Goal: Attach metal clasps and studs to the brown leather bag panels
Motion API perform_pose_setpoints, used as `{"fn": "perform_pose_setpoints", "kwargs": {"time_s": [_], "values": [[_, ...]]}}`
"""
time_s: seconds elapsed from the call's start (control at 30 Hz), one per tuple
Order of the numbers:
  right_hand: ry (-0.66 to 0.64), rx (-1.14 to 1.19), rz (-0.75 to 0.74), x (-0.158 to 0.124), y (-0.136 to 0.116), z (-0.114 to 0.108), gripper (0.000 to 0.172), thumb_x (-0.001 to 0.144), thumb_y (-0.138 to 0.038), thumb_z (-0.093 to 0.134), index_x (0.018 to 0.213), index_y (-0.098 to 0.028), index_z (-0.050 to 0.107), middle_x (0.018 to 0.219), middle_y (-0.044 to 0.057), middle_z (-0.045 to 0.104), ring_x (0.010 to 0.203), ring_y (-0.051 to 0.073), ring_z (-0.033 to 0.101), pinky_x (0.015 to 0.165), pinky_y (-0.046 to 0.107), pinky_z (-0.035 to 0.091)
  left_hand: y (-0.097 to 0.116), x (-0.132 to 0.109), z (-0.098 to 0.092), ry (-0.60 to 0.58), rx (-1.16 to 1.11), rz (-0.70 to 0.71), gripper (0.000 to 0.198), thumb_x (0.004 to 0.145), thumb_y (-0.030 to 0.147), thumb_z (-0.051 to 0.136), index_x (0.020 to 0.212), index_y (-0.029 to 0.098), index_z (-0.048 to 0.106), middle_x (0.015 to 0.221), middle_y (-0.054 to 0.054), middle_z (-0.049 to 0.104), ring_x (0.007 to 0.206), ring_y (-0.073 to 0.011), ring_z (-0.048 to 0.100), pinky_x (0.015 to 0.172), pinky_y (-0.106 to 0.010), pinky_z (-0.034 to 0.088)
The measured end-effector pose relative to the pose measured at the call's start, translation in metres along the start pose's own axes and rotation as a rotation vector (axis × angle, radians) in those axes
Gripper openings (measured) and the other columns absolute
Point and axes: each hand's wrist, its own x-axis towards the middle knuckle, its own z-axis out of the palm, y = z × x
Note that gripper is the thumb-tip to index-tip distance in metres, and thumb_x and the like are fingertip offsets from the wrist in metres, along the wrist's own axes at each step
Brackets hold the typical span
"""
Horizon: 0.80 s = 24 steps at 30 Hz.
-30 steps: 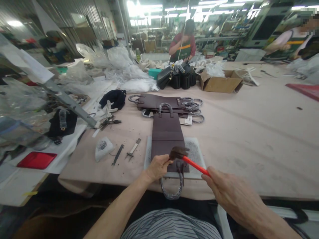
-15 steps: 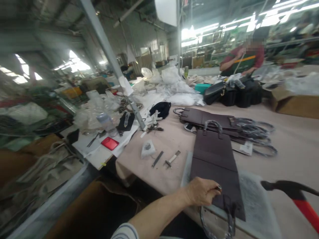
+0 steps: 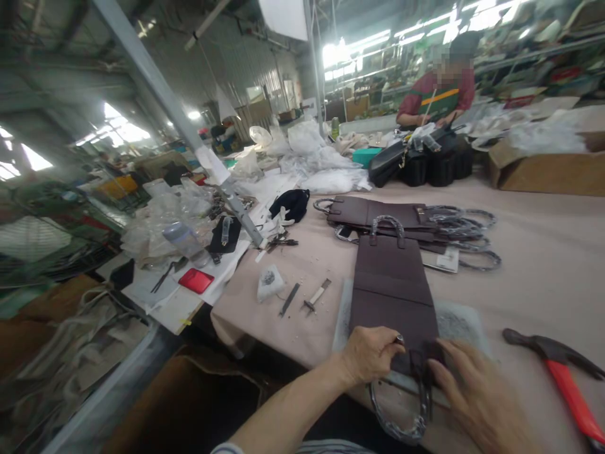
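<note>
A dark brown leather bag panel (image 3: 392, 277) lies lengthwise before me, with a plastic-wrapped handle at each end. My left hand (image 3: 371, 354) rests over its near left part, fingers pinched on a small shiny metal piece (image 3: 399, 339) whose exact kind I cannot make out. The near wrapped handle (image 3: 397, 425) hangs past the table edge. At the panel's near right corner is my right hand (image 3: 477, 384), blurred, with thumb and fingers around the dark edge; whether it grips is unclear. To the right lies a red-handled claw hammer (image 3: 562, 372).
Beneath the panel is a pale slab (image 3: 466, 321). More brown bag panels (image 3: 378, 214) are stacked behind. Two small tools, including a metal punch-like one (image 3: 316, 296), lie left beside a white packet (image 3: 270, 282). Black bags (image 3: 425, 161) and a carton (image 3: 548, 170) stand farther back, near a co-worker.
My right hand has come into view at the panel's near right corner. My left hand still pinches the small metal piece over the panel. The view has shifted slightly.
</note>
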Motion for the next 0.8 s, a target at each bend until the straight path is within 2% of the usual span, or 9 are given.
{"fn": "perform_pose_setpoints", "kwargs": {"time_s": [0.1,0.17,0.23,0.33,0.4,0.47,0.6,0.7,0.8], "values": [[-0.003,-0.146,-0.011,-0.001,-0.031,0.023,0.04,0.099,-0.037,0.038,0.122,-0.017,0.065,0.119,0.017,0.065,0.105,0.034,0.063,0.088,0.05,0.051,-0.002,-0.003,0.001,-0.062,0.026,0.074,0.015,0.096,0.026,0.053,0.093,0.018,0.066,0.09,-0.009,0.077,0.086,-0.0198,0.074,0.083,-0.029,0.06],[0.0,-0.175,-0.003,-0.002,-0.038,0.028,0.041,0.099,-0.037,0.039,0.124,-0.017,0.064,0.121,0.016,0.063,0.107,0.035,0.062,0.089,0.051,0.05,-0.001,-0.005,0.002,-0.103,-0.025,0.107,0.014,0.094,0.028,0.055,0.09,0.019,0.066,0.089,-0.009,0.077,0.083,-0.0197,0.074,0.082,-0.029,0.06],[-0.005,-0.171,-0.002,-0.004,-0.037,0.027,0.041,0.099,-0.038,0.04,0.126,-0.018,0.063,0.122,0.015,0.063,0.107,0.035,0.061,0.089,0.051,0.049,0.002,-0.003,-0.001,0.018,-0.155,-0.035,0.017,0.095,0.028,0.053,0.086,0.019,0.064,0.085,-0.008,0.076,0.08,-0.0189,0.073,0.079,-0.028,0.059],[-0.029,-0.16,0.017,-0.004,-0.034,0.024,0.04,0.099,-0.038,0.04,0.127,-0.019,0.062,0.124,0.015,0.062,0.11,0.034,0.059,0.091,0.051,0.048,0.006,0.004,-0.016,0.357,-0.382,-0.367,0.028,0.1,0.028,0.041,0.084,0.019,0.062,0.08,-0.007,0.074,0.075,-0.017,0.071,0.072,-0.027,0.058],[-0.051,-0.15,0.034,-0.004,-0.035,0.023,0.039,0.099,-0.037,0.041,0.127,-0.02,0.062,0.125,0.015,0.061,0.112,0.034,0.058,0.094,0.05,0.047,0.003,0.009,-0.036,0.415,-0.422,-0.413,0.026,0.1,0.029,0.045,0.083,0.019,0.062,0.077,-0.005,0.072,0.072,-0.0161,0.069,0.071,-0.026,0.056],[-0.066,-0.148,0.041,-0.003,-0.037,0.022,0.04,0.099,-0.037,0.042,0.128,-0.019,0.062,0.125,0.015,0.06,0.113,0.034,0.057,0.095,0.051,0.046,-0.01,0.011,-0.058,0.371,-0.297,-0.427,0.02,0.094,0.028,0.055,0.078,0.02,0.063,0.071,-0.002,0.069,0.067,-0.0152,0.066,0.067,-0.024,0.052],[-0.085,-0.149,0.056,-0.004,-0.041,0.021,0.039,0.099,-0.035,0.043,0.128,-0.017,0.062,0.126,0.016,0.059,0.115,0.035,0.055,0.097,0.052,0.045,-0.052,0.004,-0.092,0.252,0.189,-0.659,0.021,0.089,0.025,0.063,0.07,0.019,0.063,0.064,-0.003,0.066,0.065,-0.0193,0.065,0.065,-0.027,0.046],[-0.103,-0.137,0.077,-0.004,-0.043,0.019,0.039,0.099,-0.034,0.044,0.13,-0.017,0.061,0.128,0.016,0.058,0.117,0.035,0.053,0.098,0.053,0.045,-0.067,-0.005,-0.096,0.173,0.418,-0.684,0.007,0.09,0.022,0.064,0.089,0.017,0.07,0.083,-0.01,0.074,0.079,-0.0238,0.07,0.071,-0.03,0.048],[-0.124,-0.118,0.092,-0.005,-0.043,0.018,0.039,0.099,-0.033,0.046,0.131,-0.017,0.06,0.131,0.016,0.057,0.12,0.035,0.052,0.1,0.053,0.044,-0.061,-0.01,-0.085,0.177,0.45,-0.603,0.014,0.092,0.017,0.061,0.102,0.017,0.069,0.1,-0.013,0.075,0.089,-0.0245,0.07,0.078,-0.031,0.05]]}}
